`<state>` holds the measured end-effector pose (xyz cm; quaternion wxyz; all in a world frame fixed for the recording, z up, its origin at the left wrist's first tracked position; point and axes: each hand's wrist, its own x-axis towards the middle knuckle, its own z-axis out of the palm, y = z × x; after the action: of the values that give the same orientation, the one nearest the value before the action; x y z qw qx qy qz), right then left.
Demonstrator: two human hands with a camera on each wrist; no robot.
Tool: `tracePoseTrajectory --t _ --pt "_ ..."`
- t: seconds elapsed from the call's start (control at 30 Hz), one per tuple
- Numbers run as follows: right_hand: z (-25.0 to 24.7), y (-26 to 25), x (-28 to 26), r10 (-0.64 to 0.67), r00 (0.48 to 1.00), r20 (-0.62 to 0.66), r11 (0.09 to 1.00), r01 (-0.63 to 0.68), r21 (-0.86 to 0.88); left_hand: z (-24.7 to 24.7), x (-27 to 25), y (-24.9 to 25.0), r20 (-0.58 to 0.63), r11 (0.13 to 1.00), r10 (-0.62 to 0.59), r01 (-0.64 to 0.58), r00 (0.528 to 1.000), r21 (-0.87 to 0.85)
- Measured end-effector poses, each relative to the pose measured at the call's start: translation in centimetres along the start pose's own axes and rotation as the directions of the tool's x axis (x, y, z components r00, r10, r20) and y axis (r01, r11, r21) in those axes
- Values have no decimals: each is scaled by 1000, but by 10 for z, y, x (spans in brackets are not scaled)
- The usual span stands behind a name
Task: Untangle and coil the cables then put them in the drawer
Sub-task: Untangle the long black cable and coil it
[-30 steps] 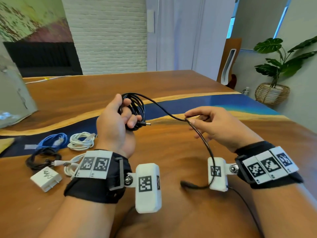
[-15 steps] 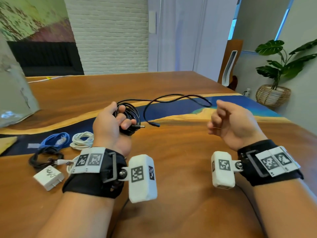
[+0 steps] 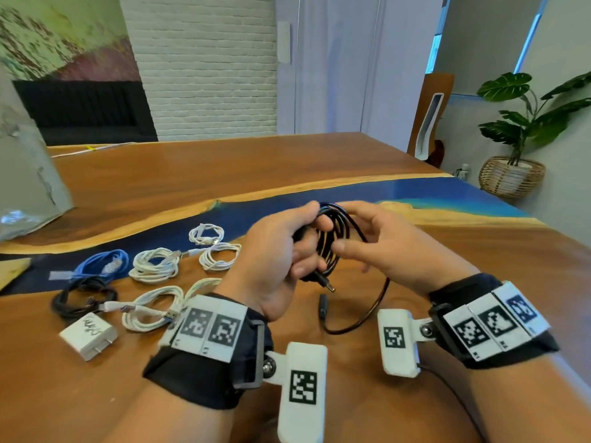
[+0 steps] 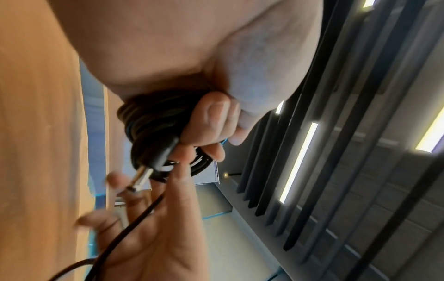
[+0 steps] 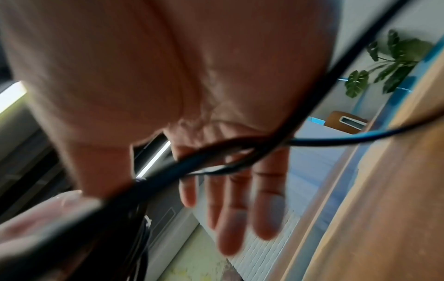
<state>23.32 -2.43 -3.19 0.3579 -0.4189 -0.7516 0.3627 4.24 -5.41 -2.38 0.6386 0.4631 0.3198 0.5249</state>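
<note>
A black cable coil (image 3: 332, 241) is held above the wooden table (image 3: 192, 174). My left hand (image 3: 307, 247) grips it, fingers curled through the loops; the left wrist view shows this left hand (image 4: 211, 133) wrapped round the coil (image 4: 153, 121). A barrel plug (image 3: 326, 284) sticks out below the fist. My right hand (image 3: 348, 231) touches the coil's top with straight fingers, and the cable runs across its palm (image 5: 240, 190). The loose tail (image 3: 367, 311) curves down onto the table and ends in a second plug (image 3: 323, 306). No drawer is in view.
Left of my hands lie several coiled cables: white coils (image 3: 155, 265) (image 3: 220, 255) (image 3: 206, 233), a blue one (image 3: 102, 265), a black one (image 3: 83, 297), and a white charger (image 3: 88, 335) with its cable (image 3: 153, 306). A grey object (image 3: 28, 174) stands far left.
My right hand swung from the right back to the coil, bringing the black cable with it. The long loose stretch is gone; only a short tail lies on the table.
</note>
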Motion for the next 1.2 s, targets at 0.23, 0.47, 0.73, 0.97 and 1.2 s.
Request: tracePoseTrajectory --t 0.23,0.47,0.73,0.97,1.2 --pt "-15 5 -2 175 932 -318 985 -163 65 -34 8 22 -279 953 64 -142 958 -268" --pt "-43 20 4 495 703 -510 729 -16 685 -46 10 24 -369 907 -1 -154 930 -391" --pt "-47 37 10 627 670 -398 164 386 908 -51 10 24 -426 844 -83 -164 901 -510" --pt "-37 44 12 645 683 -342 265 219 939 -43 6 30 -372 863 -29 -164 928 -477" --pt "-30 45 13 670 670 -319 227 224 948 -47 9 25 -548 807 -24 -307 836 -505"
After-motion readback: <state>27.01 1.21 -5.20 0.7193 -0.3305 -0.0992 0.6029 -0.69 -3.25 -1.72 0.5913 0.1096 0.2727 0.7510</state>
